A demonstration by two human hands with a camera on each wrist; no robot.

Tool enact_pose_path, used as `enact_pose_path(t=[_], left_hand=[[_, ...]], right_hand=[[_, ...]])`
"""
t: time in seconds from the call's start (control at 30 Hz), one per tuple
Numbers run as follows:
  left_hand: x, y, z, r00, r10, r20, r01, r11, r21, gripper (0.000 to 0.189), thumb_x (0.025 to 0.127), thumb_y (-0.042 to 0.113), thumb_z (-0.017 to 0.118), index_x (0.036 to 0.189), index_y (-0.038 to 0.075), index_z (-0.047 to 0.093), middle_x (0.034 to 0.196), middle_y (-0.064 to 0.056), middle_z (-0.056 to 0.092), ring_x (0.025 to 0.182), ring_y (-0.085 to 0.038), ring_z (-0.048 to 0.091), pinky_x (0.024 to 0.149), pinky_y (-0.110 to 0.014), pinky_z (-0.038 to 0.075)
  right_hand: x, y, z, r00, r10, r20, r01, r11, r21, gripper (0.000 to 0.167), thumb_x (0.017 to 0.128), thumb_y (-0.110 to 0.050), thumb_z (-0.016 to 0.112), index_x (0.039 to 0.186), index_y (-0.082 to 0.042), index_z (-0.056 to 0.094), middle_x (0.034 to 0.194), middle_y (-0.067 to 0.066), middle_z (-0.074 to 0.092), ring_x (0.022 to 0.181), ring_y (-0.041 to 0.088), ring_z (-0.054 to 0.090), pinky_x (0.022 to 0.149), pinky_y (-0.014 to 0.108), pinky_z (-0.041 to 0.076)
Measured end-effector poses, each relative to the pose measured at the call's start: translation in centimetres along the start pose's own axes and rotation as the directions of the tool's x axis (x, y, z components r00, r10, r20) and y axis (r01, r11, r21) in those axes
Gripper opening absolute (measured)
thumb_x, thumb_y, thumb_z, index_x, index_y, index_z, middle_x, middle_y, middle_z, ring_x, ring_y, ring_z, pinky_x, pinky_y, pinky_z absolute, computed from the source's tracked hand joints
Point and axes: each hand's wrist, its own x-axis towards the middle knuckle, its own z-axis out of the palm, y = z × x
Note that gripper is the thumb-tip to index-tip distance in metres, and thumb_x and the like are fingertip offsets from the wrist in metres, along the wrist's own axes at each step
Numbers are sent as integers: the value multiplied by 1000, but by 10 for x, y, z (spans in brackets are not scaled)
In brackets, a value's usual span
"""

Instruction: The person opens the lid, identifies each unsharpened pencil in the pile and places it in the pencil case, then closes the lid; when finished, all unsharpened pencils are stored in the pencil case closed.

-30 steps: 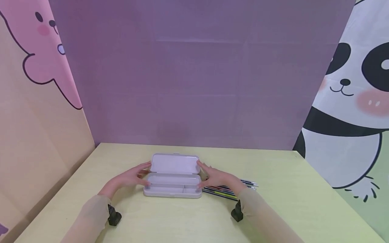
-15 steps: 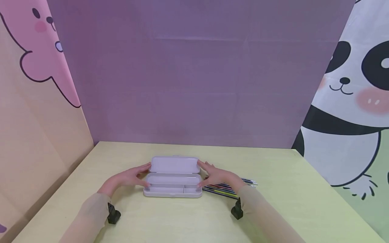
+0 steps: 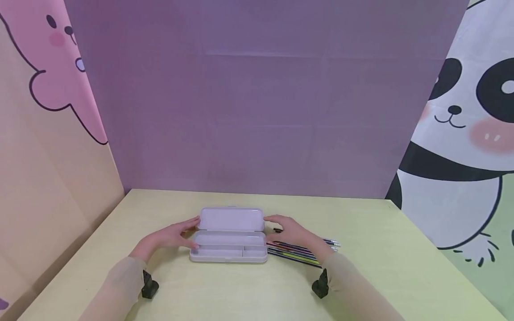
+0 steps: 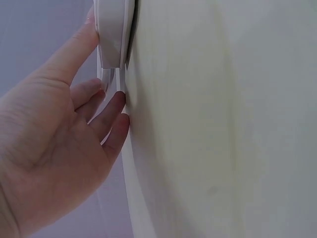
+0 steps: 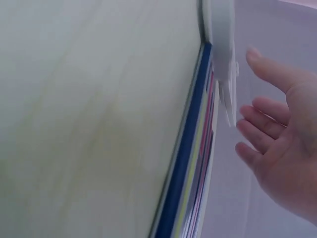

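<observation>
An opened pale lilac pencil case point(image 3: 229, 253) lies on the table, its lid point(image 3: 231, 219) folded back toward the far side and its divided tray bare inside. My left hand point(image 3: 170, 235) rests at its left end, thumb on the tray's edge and fingertips by the lid; in the left wrist view the thumb touches the case's side point(image 4: 112, 37). My right hand point(image 3: 292, 232) hovers at the right end with fingers spread. In the right wrist view a gap shows between this hand point(image 5: 282, 119) and the case point(image 5: 222, 39). Several pencils point(image 3: 297, 255) lie beneath the right hand, partly hidden by it.
The light wooden table point(image 3: 225, 294) ends at a purple backdrop point(image 3: 257, 111). A panda print point(image 3: 453, 187) hangs on the right and a pink animal print point(image 3: 60, 58) on the left. Each wrist carries a black camera point(image 3: 150, 285).
My right hand has let go of the case and moved slightly right, over the pencils. The lid has tipped further back. My left hand stays at the left end.
</observation>
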Motion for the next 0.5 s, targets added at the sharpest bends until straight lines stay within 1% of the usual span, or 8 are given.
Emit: enact_pose_path(t=[0.13, 0.2, 0.3, 0.4, 0.5], left_hand=[[0, 0, 1, 1000, 4, 0, -4, 1000, -8, 96, 79, 35, 74, 149, 3, 18, 155, -20, 13, 141, -41, 17, 113, -55, 21], [0, 1, 1, 1000, 8, -1, -8, 1000, -10, 96, 79, 35, 74, 149, 3, 17, 155, -20, 12, 140, -41, 17, 112, -55, 22], [-1, 2, 1, 1000, 11, -7, -11, 1000, -17, 97, 78, 35, 75, 149, 4, 17, 155, -20, 12, 140, -42, 18, 112, -55, 23], [-1, 2, 1, 1000, 24, -17, -25, 999, -30, 97, 78, 34, 75, 149, 3, 18, 155, -20, 12, 140, -42, 19, 111, -55, 25], [0, 0, 2, 998, 57, -30, -58, 998, -35, 95, 78, 31, 76, 148, -1, 19, 155, -22, 11, 138, -43, 22, 110, -56, 26]], right_hand=[[-6, 8, -8, 998, -7, -63, 6, 1000, -16, 51, 89, -25, 64, 135, -5, 50, 135, 13, 53, 126, 33, 47, 103, 51, 40], [-10, 12, -13, 996, -7, -85, 5, 1000, -22, 49, 91, -24, 62, 134, -5, 50, 133, 12, 54, 125, 32, 49, 103, 50, 41], [-16, 19, -21, 995, -4, -103, 1, 1000, -31, 48, 92, -27, 60, 134, -5, 51, 132, 12, 56, 123, 32, 50, 103, 50, 41], [-23, 26, -29, 993, 10, -116, -12, 1000, -13, 50, 92, -29, 60, 134, -4, 50, 130, 13, 58, 122, 32, 51, 103, 50, 40], [-30, 33, -35, 992, 13, -126, -14, 1000, -9, 50, 92, -29, 60, 133, -3, 50, 128, 14, 59, 121, 32, 53, 103, 51, 41]])
